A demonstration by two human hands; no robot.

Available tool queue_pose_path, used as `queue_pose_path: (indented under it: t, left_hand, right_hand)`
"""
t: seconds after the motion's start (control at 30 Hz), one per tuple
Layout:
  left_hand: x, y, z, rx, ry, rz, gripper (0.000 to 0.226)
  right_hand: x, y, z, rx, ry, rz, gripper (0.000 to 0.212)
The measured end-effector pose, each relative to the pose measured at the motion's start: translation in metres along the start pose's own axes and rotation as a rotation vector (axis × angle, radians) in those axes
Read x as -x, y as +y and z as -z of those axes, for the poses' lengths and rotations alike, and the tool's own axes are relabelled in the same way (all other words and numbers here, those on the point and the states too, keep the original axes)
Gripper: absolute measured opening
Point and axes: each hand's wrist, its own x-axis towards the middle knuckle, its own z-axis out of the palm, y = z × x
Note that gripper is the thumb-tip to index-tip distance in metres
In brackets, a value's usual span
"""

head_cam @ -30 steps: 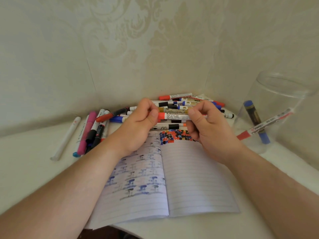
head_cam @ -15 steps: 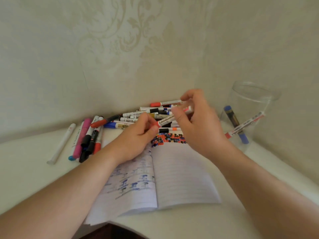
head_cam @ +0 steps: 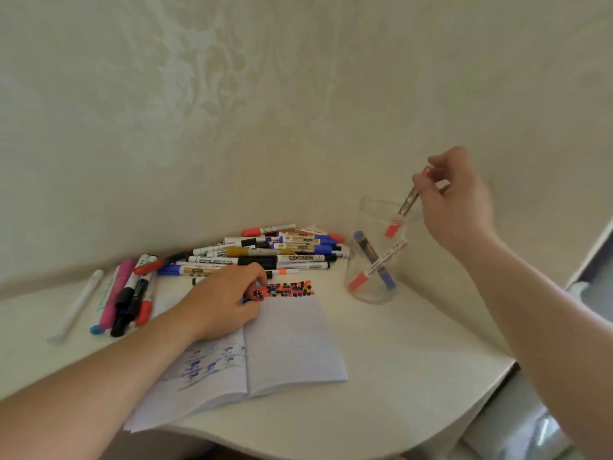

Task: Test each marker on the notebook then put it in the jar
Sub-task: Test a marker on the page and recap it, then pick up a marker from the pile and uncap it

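While pinching a red-capped marker [head_cam: 403,207] over the jar [head_cam: 371,287] at right of frame, right hand [head_cam: 456,204]; left hand [head_cam: 222,302] resting loosely curled on notebook [head_cam: 292,343]; "WHITEBOARD" legible, upside down, on pile marker [head_cam: 298,257].

Right hand [head_cam: 457,200] now away from the marker pile and raised over the jar [head_cam: 371,257] at right, pinching the red-capped marker [head_cam: 405,207] with cap end dipping through the rim. Left hand [head_cam: 222,300] lowered onto the notebook [head_cam: 292,343], no longer on that marker.

Right grip [head_cam: 456,200] raised, pinching, left grip [head_cam: 225,302] lowered, curled
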Motion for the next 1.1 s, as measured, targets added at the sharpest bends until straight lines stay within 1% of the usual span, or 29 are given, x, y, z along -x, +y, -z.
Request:
queue_pose_path:
  t: [0.07,0.13,0.17,0.23,0.33,0.4,0.43,0.47,0.5,0.57,0.6,0.63,0.67,0.73,0.8,0.83,0.9,0.93,1.0,1.03,1.1]
  left_hand:
    - [0.001,0.003,0.001,-0.003,-0.014,-0.004,0.033]
    - [0.002,0.005,0.001,-0.004,-0.015,-0.011,0.035]
    - [0.002,0.005,0.001,-0.006,-0.009,-0.014,0.034]
    - [0.002,0.004,0.000,-0.009,0.008,-0.011,0.033]
    - [0.002,0.004,0.001,-0.021,0.009,0.000,0.033]
    - [0.002,0.004,0.000,-0.039,0.019,-0.002,0.030]
    - [0.002,0.005,0.000,-0.054,0.030,-0.006,0.028]
    - [0.002,0.006,-0.001,-0.069,0.044,-0.012,0.025]
    - [0.002,0.007,-0.002,-0.086,0.060,-0.019,0.021]
    - [0.003,0.007,-0.004,-0.132,0.082,-0.026,0.022]
    - [0.003,0.007,-0.004,-0.163,0.086,-0.031,0.025]
    - [0.004,0.006,-0.003,-0.197,0.086,-0.040,0.026]
    - [0.006,0.007,-0.001,-0.221,0.086,-0.052,0.027]
    - [0.012,0.007,0.008,-0.197,0.087,-0.059,0.026]
    - [0.024,0.001,0.023,-0.061,0.126,-0.011,0.024]
    - [0.032,-0.006,0.031,-0.009,0.182,0.014,0.023]
    - [0.049,-0.028,0.048,-0.030,0.343,0.057,0.021]
    - [0.059,-0.042,0.057,-0.070,0.421,0.103,0.020]
    - [0.079,-0.070,0.074,-0.120,0.525,0.268,0.019]
    - [0.089,-0.084,0.080,-0.137,0.525,0.375,0.019]
    - [0.108,-0.110,0.084,-0.124,0.406,0.595,0.023]
  right_hand:
    - [0.001,0.002,-0.004,0.134,-0.177,0.041,0.011]
    - [0.002,0.000,-0.007,0.254,-0.318,0.049,0.003]
    - [0.002,-0.001,-0.007,0.301,-0.354,0.040,0.007]
    - [0.001,-0.001,-0.005,0.360,-0.411,0.015,0.021]
    - [0.002,0.000,-0.004,0.382,-0.534,-0.060,0.059]
    - [0.004,0.003,-0.005,0.406,-0.544,-0.069,0.075]
    - [0.004,0.003,-0.004,0.429,-0.508,-0.052,0.080]
    - [0.005,0.001,-0.003,0.435,-0.438,-0.030,0.079]
    - [0.007,-0.002,-0.002,0.421,-0.337,0.000,0.075]
    - [0.014,-0.014,-0.003,0.304,-0.137,0.134,0.053]
    - [0.021,-0.025,-0.007,0.215,-0.092,0.217,0.039]
    - [0.030,-0.038,-0.014,0.134,-0.101,0.289,0.026]
    - [0.040,-0.050,-0.024,0.075,-0.154,0.346,0.019]
    - [0.061,-0.067,-0.052,0.017,-0.305,0.404,0.015]
    - [0.081,-0.071,-0.083,-0.001,-0.430,0.435,0.016]
    - [0.089,-0.071,-0.098,0.006,-0.489,0.438,0.017]
    - [0.101,-0.067,-0.123,0.036,-0.605,0.426,0.015]
    - [0.106,-0.065,-0.134,0.045,-0.646,0.418,0.013]
    - [0.111,-0.061,-0.150,0.050,-0.682,0.386,0.012]
    - [0.113,-0.059,-0.156,0.047,-0.687,0.363,0.013]
    - [0.116,-0.057,-0.165,0.028,-0.694,0.306,0.013]
